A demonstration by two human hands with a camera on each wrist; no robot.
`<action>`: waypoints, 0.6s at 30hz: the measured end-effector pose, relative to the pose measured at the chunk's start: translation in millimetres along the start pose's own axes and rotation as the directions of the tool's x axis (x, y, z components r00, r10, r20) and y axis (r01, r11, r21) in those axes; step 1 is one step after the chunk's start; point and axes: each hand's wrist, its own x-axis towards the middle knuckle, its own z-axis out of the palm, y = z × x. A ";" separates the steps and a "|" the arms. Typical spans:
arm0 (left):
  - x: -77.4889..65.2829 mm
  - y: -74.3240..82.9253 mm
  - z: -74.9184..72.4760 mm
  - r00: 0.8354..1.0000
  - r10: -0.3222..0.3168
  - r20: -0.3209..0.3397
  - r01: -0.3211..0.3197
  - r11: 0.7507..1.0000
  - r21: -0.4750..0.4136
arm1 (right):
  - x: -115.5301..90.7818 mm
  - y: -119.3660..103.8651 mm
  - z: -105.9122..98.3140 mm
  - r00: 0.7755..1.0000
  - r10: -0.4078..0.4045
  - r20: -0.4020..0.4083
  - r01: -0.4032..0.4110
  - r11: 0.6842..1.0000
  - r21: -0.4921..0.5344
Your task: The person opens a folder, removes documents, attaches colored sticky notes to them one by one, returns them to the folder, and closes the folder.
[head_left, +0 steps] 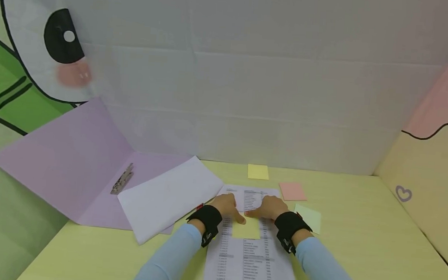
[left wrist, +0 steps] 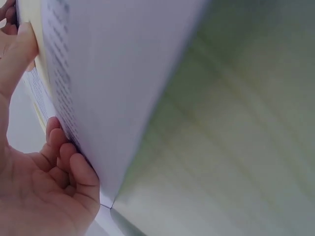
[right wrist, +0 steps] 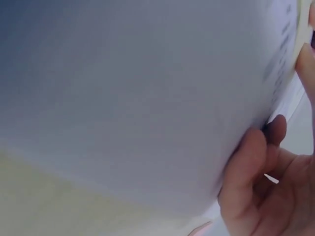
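Observation:
A printed sheet (head_left: 252, 265) with columns of text lies on the table, and a yellow sticky note (head_left: 246, 230) lies on its upper middle. My left hand (head_left: 227, 204) rests on the sheet at the note's upper left, thumb stretched inward onto the note's top. Opposite it, my right hand (head_left: 269, 207) has its thumb pointing in at the note's upper right edge. In the left wrist view the loosely bent fingers (left wrist: 81, 172) rest against the sheet. The right wrist view shows bent fingers (right wrist: 246, 157) touching the paper too, with the thumb (right wrist: 306, 66) at the note.
An open purple folder (head_left: 66, 159) with a metal clip (head_left: 122, 179) stands at the left, with white paper (head_left: 171, 197) lying across it. Beyond the sheet are a yellow note (head_left: 258, 172), a pink note (head_left: 292, 191) and a pale green note (head_left: 309, 217). Printed panels enclose the table.

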 end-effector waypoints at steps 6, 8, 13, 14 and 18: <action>-11.0 3.7 -4.2 0.999 0.035 0.012 -0.036 0.996 0.082 | 12.0 6.5 7.5 1.000 -0.009 0.002 0.009 1.000 0.024; -15.4 3.8 -3.4 0.999 0.048 0.022 -0.051 0.990 0.133 | 11.8 8.0 8.2 1.000 -0.026 0.012 0.025 0.999 0.041; -23.8 3.5 0.1 0.995 0.086 0.044 -0.095 0.960 0.264 | 0.8 7.5 -0.8 0.995 -0.075 0.062 0.073 0.997 0.036; -25.4 3.4 1.0 0.995 0.090 0.047 -0.100 0.954 0.284 | -2.0 6.8 -2.6 0.994 -0.083 0.072 0.080 0.996 0.037; -31.3 3.0 3.0 0.993 0.110 0.042 -0.117 0.932 0.344 | -10.8 5.4 -7.5 0.992 -0.104 0.078 0.101 0.994 0.042</action>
